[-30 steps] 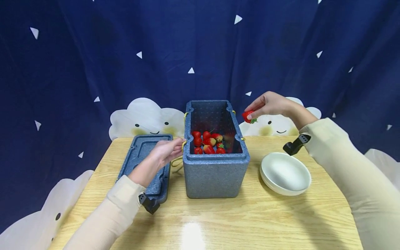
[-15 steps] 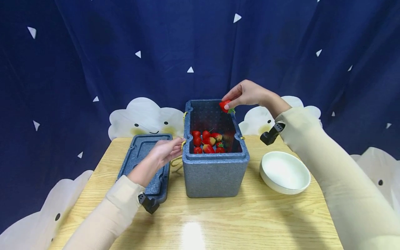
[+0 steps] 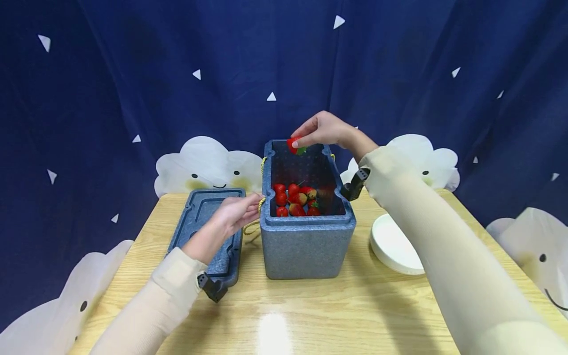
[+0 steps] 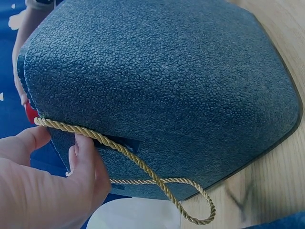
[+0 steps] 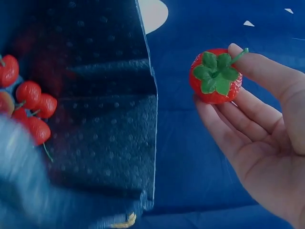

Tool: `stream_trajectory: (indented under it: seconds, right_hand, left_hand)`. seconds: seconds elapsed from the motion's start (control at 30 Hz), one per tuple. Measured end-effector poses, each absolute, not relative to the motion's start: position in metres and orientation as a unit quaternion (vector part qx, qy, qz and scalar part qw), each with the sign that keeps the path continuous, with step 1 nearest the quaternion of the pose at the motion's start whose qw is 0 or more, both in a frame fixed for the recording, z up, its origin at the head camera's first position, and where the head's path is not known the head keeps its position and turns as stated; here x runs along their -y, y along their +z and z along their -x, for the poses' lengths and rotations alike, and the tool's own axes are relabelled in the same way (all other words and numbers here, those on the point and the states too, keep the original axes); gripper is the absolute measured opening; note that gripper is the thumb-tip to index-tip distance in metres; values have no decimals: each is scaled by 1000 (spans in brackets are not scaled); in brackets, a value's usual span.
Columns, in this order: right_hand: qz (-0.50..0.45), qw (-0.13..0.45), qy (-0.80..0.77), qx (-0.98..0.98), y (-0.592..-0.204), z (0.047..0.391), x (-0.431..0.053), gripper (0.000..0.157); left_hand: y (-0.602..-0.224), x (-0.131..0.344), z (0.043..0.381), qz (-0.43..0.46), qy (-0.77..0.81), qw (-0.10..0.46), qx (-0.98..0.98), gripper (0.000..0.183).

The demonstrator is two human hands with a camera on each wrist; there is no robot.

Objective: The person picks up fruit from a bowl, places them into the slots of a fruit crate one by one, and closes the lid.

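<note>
A blue-grey foam box [image 3: 306, 254] stands without its lid, with several red fruits [image 3: 296, 199] at the bottom of its near end. Some of them look like cherries [image 5: 29, 94] with thin stems. High over the far end of the box, my right hand [image 3: 326, 129] pinches a strawberry [image 5: 214, 78] by its sides between thumb and fingertips, green leaves facing the wrist camera. My left hand [image 3: 237, 213] touches the box's left wall near the rim, fingers extended. Its fingertips lie right beside a twisted gold rope [image 4: 128, 152] that loops down the wall.
The matching lid [image 3: 199, 209] lies on the wooden table [image 3: 328, 315] left of the box. At the right stands a white bowl [image 3: 392, 246], partly hidden by the right sleeve. A dark blue curtain with white clouds hangs behind.
The right hand has carried the strawberry leftward and slightly up, from right of the box to over its far end. The left hand has stayed at the box wall.
</note>
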State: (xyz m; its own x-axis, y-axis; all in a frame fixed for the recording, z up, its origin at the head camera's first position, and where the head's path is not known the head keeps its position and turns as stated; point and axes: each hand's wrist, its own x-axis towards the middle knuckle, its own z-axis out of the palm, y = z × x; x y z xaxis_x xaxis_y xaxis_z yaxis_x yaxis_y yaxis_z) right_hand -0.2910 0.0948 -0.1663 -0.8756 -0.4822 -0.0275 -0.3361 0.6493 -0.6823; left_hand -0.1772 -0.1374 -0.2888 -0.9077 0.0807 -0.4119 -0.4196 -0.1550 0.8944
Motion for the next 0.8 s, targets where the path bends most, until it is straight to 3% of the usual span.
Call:
stream_trajectory:
  seconds: [0.3, 0.47, 0.8]
  right_hand:
    - [172, 128, -354, -910, -174, 301, -82, 35]
    - [135, 170, -330, -919, -188, 313, -85, 33]
    - [157, 239, -217, -933, -193, 308, -80, 27]
  left_hand:
    - [-289, 135, 173, 133, 746, 170, -630, 48]
    - [-287, 134, 171, 131, 741, 170, -636, 49]
    - [-287, 132, 170, 139, 741, 171, -634, 49]
